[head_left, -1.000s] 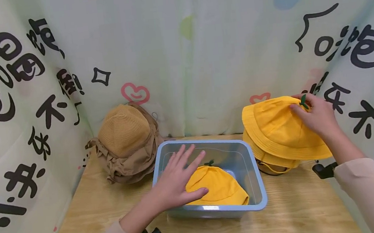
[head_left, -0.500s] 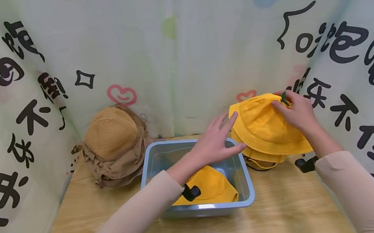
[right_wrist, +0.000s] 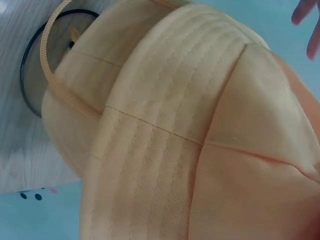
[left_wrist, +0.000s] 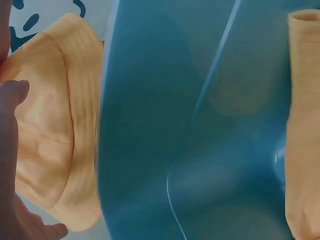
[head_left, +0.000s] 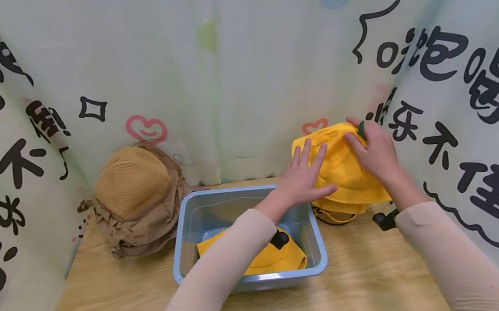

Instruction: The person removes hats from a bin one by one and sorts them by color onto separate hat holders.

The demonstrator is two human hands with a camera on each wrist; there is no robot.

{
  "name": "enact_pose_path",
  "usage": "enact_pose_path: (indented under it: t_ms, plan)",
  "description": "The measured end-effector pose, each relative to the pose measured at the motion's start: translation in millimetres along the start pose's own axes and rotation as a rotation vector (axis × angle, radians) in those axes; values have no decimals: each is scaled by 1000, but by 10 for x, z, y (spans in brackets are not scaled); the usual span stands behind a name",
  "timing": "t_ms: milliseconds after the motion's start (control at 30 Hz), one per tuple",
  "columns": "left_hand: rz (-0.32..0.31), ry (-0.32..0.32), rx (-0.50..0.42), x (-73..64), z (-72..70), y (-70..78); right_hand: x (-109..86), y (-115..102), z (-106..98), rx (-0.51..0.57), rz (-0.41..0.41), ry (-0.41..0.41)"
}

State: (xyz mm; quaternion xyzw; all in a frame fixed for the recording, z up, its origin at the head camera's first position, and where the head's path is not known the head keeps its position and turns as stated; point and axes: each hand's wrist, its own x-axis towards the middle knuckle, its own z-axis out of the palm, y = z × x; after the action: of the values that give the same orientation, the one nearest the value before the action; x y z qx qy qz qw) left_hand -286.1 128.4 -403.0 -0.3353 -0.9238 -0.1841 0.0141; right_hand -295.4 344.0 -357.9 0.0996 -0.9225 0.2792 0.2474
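At the right of the head view, my right hand (head_left: pixel 375 150) pinches the crown of a yellow bucket hat (head_left: pixel 349 182) beside its green sprout (head_left: pixel 361 130). Another yellow hat (right_wrist: pixel 70 115), with a cord, shows beneath it in the right wrist view. My left hand (head_left: pixel 302 183) has its fingers spread in front of the held hat; whether it touches the cloth I cannot tell. Below my left forearm, one more yellow hat (head_left: pixel 286 259) lies in the blue plastic bin (head_left: pixel 199 197), partly hidden by the sleeve.
A tan woven hat (head_left: pixel 132 181) sits on brown cloth hats (head_left: pixel 143 234) left of the bin. Wooden tabletop (head_left: pixel 338 289) extends around the bin. Printed curtains (head_left: pixel 246 84) enclose the back and both sides.
My left hand has moved from above the bin rightward to the yellow hat. My right hand keeps its pinch on the crown. The head view has turned right.
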Motion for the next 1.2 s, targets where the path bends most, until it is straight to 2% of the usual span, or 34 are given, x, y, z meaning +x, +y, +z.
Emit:
enact_pose_path:
  t_ms: [100, 233, 333, 400, 533, 667, 900, 1033, 1100, 1200]
  plan:
    - [15, 21, 30, 118, 62, 44, -117, 7, 29, -14, -57, 146]
    - [21, 39, 43, 246, 110, 82, -388, 67, 91, -31, -154, 363]
    - [22, 22, 17, 289, 142, 84, -625, 137, 189, -75, -208, 450]
    - [22, -1, 21, 311, 167, 88, -758, 188, 250, -132, -216, 437]
    - [14, -37, 76, 352, 211, 91, -892, 261, 349, -220, -188, 279]
    - [1, -67, 102, 366, 255, 67, -899, 287, 417, -237, -121, 126]
    - [-67, -154, 56, 332, 325, -91, -822, 308, 583, -235, -88, -3]
    - [-80, -176, 55, 315, 363, -142, -869, 331, 662, -228, -102, -27]
    - [-84, -168, 55, 314, 374, -145, -867, 327, 661, -227, -109, 2]
    - [-86, -133, 55, 308, 360, -122, -762, 284, 610, -236, -135, 70]
